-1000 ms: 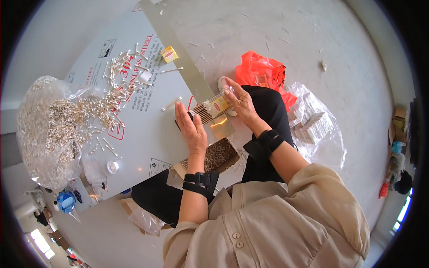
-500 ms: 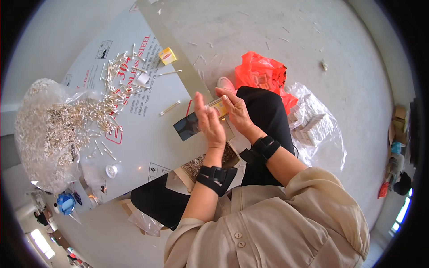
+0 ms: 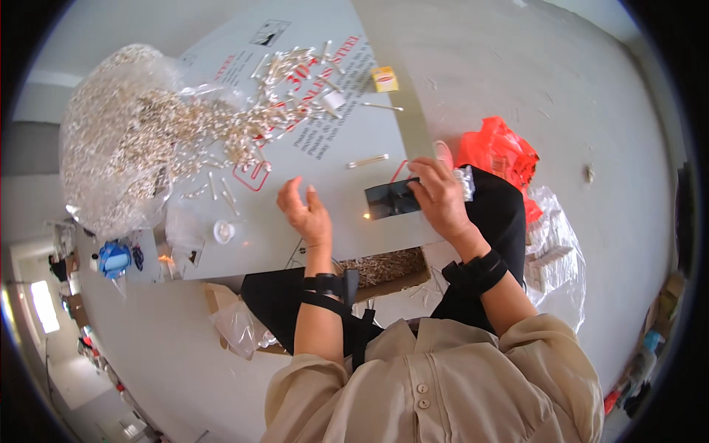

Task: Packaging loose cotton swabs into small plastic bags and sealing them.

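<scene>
My left hand (image 3: 305, 218) hovers over the near part of the table, its fingers loosely bent and apart, holding nothing. My right hand (image 3: 445, 198) is curled at the table's right edge, beside a glossy dark rectangular piece (image 3: 388, 200). A cluster of white tips, like cotton swab ends (image 3: 465, 182), shows past its outer side; what lies inside the fingers is hidden. Beyond the hands, a few loose swabs (image 3: 368, 160) lie side by side. Many cotton swabs (image 3: 247, 129) spill across the table out of a large clear plastic bag (image 3: 111, 140).
A small yellow box (image 3: 384, 79) sits near the far right edge. A round white container (image 3: 224, 232) stands at the left. Below the table edge is a cardboard box of swabs (image 3: 384, 269). A red plastic bag (image 3: 498, 151) and a clear bag of white packs (image 3: 550, 251) lie right.
My hands, raised close together half a second ago, have parted: the left has moved left and the right lower to the right. The view has shifted, and the yellow item between them no longer shows.
</scene>
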